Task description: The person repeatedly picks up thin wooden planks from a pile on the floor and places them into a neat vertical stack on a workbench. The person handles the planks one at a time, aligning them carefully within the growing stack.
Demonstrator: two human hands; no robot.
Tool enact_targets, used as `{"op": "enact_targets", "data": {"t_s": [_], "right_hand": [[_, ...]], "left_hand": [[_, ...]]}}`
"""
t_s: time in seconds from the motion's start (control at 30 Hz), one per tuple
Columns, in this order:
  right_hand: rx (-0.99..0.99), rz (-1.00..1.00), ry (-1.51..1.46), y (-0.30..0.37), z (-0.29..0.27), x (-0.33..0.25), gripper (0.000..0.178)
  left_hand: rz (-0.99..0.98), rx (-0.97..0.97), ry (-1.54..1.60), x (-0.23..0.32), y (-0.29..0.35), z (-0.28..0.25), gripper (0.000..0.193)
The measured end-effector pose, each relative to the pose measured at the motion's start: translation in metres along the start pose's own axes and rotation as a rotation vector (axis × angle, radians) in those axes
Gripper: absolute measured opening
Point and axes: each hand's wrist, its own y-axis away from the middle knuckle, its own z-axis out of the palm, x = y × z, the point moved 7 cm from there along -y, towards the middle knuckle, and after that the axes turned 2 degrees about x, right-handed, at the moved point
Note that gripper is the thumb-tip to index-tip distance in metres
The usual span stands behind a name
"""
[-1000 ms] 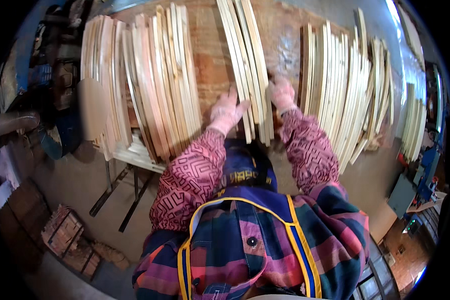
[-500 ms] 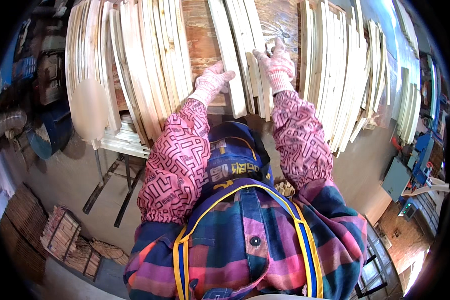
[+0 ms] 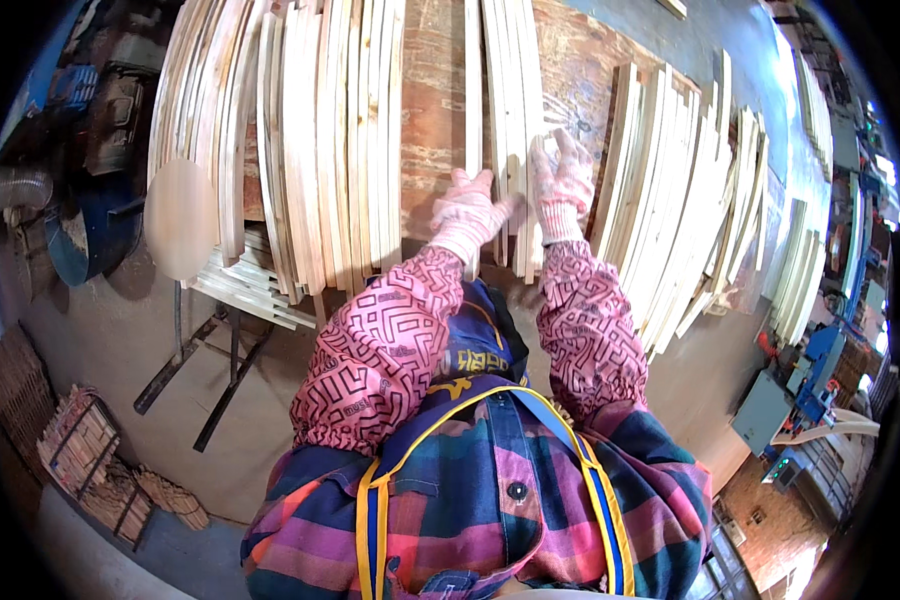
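Worn brown wooden tabletop, long pale wood strips laid side by side left of the left hand, a single strip beyond it, a close-set bundle between both hands, another row of strips right of the right hand

The wooden strips look smooth, the plywood board scuffed.

The wooden strips are pale cream, the bench reddish brown with mottled grain. The gloves are pinkish white; the sleeves pink with black maze-like lines; the shirt plaid in navy, purple and coral; the apron dark blue, edged in yellow.
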Motion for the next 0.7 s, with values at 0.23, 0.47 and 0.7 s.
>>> {"op": "enact_targets", "data": {"t_s": [0.23, 0.47, 0.7], "right_hand": [[-0.171, -0.049, -0.120, -0.003, 0.010, -0.014, 0.061], [-0.598, 0.202, -0.429, -0.011, 0.030, -0.075, 0.069], [-0.338, -0.106, -0.124, -0.103, -0.081, -0.085, 0.042]], "left_hand": [[0.137, -0.038, 0.224, -0.025, -0.025, 0.010, 0.085], [0.223, 0.027, 0.367, -0.006, 0.026, -0.036, 0.070], [0.226, 0.149, 0.166, -0.011, -0.015, 0.014, 0.081]]}}
